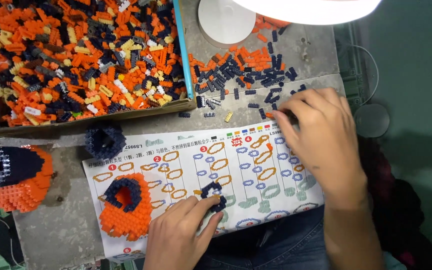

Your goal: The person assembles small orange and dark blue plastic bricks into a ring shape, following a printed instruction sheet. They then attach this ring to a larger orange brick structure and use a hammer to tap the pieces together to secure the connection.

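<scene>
The left hand point(181, 235) lay nearest the camera, thumb and forefinger pinched on a small navy brick ring point(212, 194) that rested on the instruction sheet point(196, 150). That ring looked light and stiff but probably fragile, likely to shed bricks if squeezed, so the outer sides were the safer place to grip it, as the fingers did. The right hand point(321, 140) reached well away from it, across the sheet's top right corner, fingertips closed on a tiny orange brick point(269, 115) at the edge of the loose pile point(246, 70) on the table point(66, 220); that piece seemed hard, light and easy to drop. To the left of the ring sat an orange build point(123, 207) with a navy arch on top, also on the sheet. A second navy ring point(105, 141) sat above the sheet's left corner, and a larger orange and navy model point(11, 177) lay at the far left. A tray point(76, 60) full of mixed bricks filled the upper left.
</scene>
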